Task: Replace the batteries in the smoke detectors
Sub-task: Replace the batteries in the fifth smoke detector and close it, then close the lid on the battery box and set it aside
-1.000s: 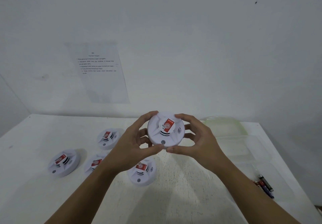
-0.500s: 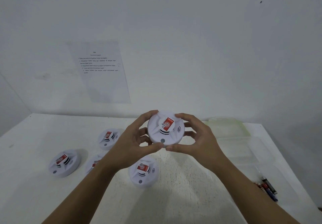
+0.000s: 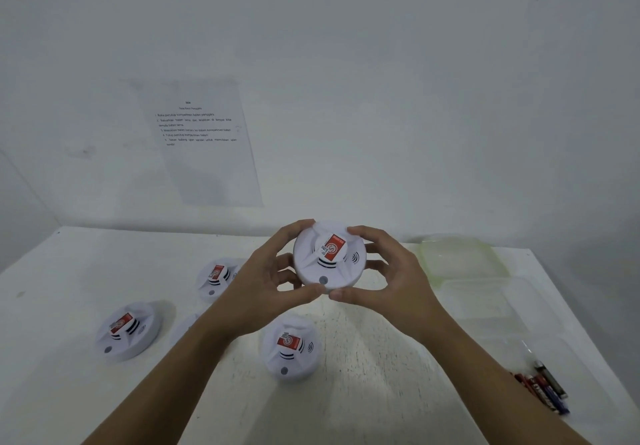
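- Count: five white smoke detectors in view if the half-hidden one counts; one in hand, the rest on the table (image 3: 381, 392).
- Unit in work: held smoke detector (image 3: 329, 254), lifted off the table between both hands, red-label face tilted toward the camera. Casing looks closed; its back is hidden.
- Grip: left hand (image 3: 266, 289) curls round the left rim, thumb on the near edge. The right hand (image 3: 391, 282) does the same on the right rim, thumb tips almost meeting. Both grip this one unit, nothing else in either hand.
- Read: looks like a twist-open setup or an inspection; can't tell which. No battery compartment is exposed anywhere.
- On the table: nearest detector (image 3: 289, 347) just below the hands, face up, shut. The far-left detector (image 3: 128, 330) sits well out left of the left forearm, and the rear detector (image 3: 216, 276) just left of the left hand. The hidden detector (image 3: 185, 327) is mostly behind the left forearm.
- Supply: batteries (image 3: 542, 389) bunched just right of the right forearm, well apart from the hands. New or spent: can't tell.
- Bins: clear plastic containers (image 3: 485, 302) right of the right hand; contents not readable.
- Progress call: early. Nothing shows a finished swap; all visible units look alike and shut, so done and pending can't be told apart.
- Left, my estimate: open the held unit, pull the old cells, fit fresh ones, close, repeat for the others.
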